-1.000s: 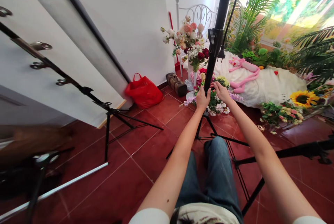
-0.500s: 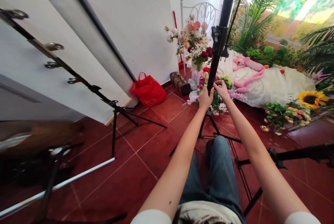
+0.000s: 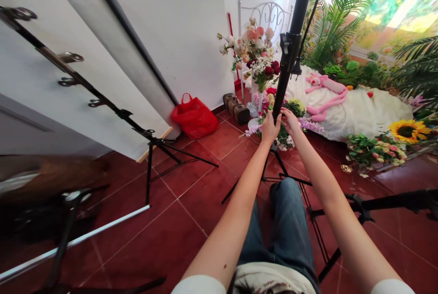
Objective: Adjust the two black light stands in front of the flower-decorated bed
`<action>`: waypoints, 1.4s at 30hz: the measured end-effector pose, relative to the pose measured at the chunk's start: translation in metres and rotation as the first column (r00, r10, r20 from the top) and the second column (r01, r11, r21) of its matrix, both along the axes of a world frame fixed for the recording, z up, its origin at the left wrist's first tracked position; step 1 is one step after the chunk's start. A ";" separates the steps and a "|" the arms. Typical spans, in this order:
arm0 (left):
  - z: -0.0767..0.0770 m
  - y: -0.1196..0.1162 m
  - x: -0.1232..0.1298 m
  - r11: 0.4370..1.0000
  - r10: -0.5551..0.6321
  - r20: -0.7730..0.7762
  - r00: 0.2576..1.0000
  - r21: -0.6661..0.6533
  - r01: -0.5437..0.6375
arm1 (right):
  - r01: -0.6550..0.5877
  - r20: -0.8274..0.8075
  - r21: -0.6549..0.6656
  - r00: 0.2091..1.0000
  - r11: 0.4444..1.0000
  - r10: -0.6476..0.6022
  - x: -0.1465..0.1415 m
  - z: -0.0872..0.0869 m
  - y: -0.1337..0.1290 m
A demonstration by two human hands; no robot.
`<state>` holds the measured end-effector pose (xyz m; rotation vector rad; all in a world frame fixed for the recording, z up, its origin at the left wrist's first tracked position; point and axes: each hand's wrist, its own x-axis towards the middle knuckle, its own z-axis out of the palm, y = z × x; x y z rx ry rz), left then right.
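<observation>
A black light stand [image 3: 283, 77] rises in front of me, its tripod legs spread on the red floor. My left hand [image 3: 270, 128] is wrapped round the lower part of its pole. On the pole's right side my right hand [image 3: 290, 120] is closed, its fingers at the pole at the same height; what they pinch is too small to make out. Higher up, a black clamp knob [image 3: 284, 47] sits on the pole, and a plug on a black cable [image 3: 297, 66] hangs beside it.
Flowers [image 3: 260, 52] stand behind the pole. A pink plush toy [image 3: 328, 85] lies on white cloth [image 3: 362, 113]. To the left are a red bag [image 3: 195, 118], a small brown case [image 3: 236, 107] and another tripod [image 3: 149, 170]. A black stand [image 3: 393, 203] crosses at right.
My right hand has shifted slightly down and left, and its fingers have drawn in closer to the pole. My left hand stays on the pole.
</observation>
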<state>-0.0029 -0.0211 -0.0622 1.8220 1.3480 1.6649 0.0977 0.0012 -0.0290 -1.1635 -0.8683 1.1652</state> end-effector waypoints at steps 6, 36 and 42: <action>0.001 0.000 0.000 1.000 -0.020 0.014 1.000 0.011 0.020 | -0.002 -0.089 0.072 0.996 0.997 0.009 -0.002 -0.003 -0.007; -0.003 0.004 -0.001 1.000 -0.022 0.015 1.000 0.001 0.022 | 0.083 0.235 0.301 0.959 0.950 -0.158 -0.002 -0.014 0.007; -0.001 0.003 -0.003 0.999 -0.043 0.019 0.999 -0.017 0.043 | 0.040 0.313 0.221 0.944 0.975 -0.109 0.003 -0.007 0.017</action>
